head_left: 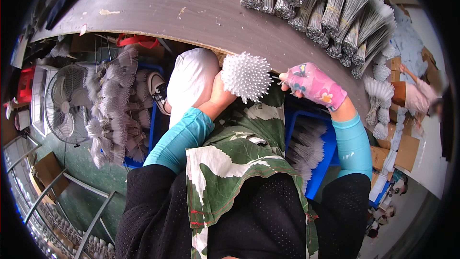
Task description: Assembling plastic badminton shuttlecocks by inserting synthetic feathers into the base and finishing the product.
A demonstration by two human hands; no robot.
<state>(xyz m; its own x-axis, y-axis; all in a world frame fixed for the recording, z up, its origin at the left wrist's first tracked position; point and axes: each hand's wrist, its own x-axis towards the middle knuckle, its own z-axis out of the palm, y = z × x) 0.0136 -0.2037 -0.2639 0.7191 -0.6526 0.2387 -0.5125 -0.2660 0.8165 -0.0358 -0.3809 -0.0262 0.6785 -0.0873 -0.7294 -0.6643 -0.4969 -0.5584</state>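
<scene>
My left hand (221, 92) is closed around a bundle of thin brushes (247, 76), whose many white tips face up in a rounded head. Its fingers are partly hidden behind that head. To the right, my right hand (314, 86) wears a pink flowered glove with bare fingertips. Those fingertips are pinched together beside the bundle, at the end of a short thin piece, perhaps wire (276, 78). I cannot make out whether this piece joins the bundle. Both hands are over my lap, at the near edge of the brown table (158, 9).
Tied bundles of wire-stemmed brushes (335, 9) are piled at the table's far right. Blue crates (328, 148) with brushes stand by my legs. A fan (68, 103) and a metal rack (91, 194) are at left. Another person (419, 96) is at far right.
</scene>
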